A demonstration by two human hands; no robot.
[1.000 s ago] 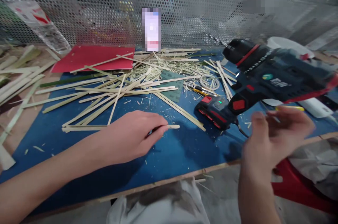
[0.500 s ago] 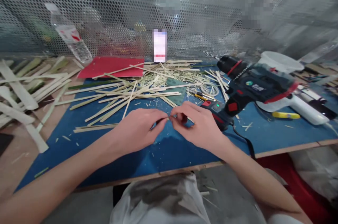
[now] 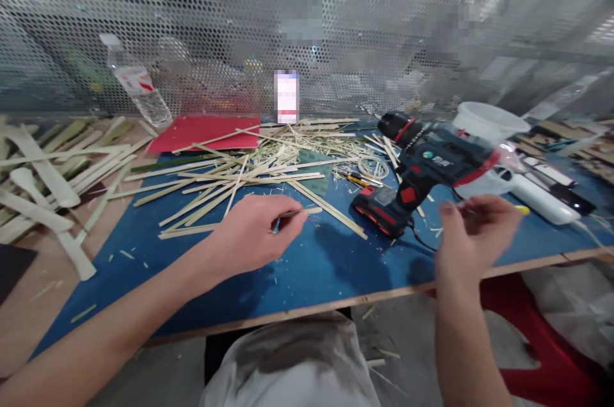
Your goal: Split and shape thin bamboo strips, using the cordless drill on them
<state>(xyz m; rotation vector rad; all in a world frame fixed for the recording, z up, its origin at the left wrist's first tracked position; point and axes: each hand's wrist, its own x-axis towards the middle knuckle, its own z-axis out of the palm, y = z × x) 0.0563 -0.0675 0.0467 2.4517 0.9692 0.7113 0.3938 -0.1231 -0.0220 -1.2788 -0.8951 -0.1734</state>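
Observation:
Between the thumb and fingers of my left hand [image 3: 266, 231] is a short, pale bamboo strip [image 3: 314, 210], its tip poking out to the right above the blue mat [image 3: 307, 292]. My right hand [image 3: 472, 237] is over at the right side, blurred by motion. It covers most of a yellow stick-shaped tool [image 3: 522, 209], whose end shows past the fingers. Whether those fingers grip it I cannot make out. A cordless drill [image 3: 422, 167] stands on its battery between my hands. Many loose bamboo strips [image 3: 230, 180] lie beyond my left hand.
Wider bamboo pieces [image 3: 43, 176] are heaped at left. Behind are a water bottle [image 3: 141, 90], a red sheet [image 3: 206, 132] and a lit phone [image 3: 286, 96] by the perforated metal screen [image 3: 364, 29]. A tape roll [image 3: 373, 169], a utility knife [image 3: 357, 178] and a white tub [image 3: 492, 119] surround the drill.
My right hand has let go of the bamboo strip and swung right, past the drill, to the yellow tool. My left hand stays near the middle with the strip. The view has shifted slightly.

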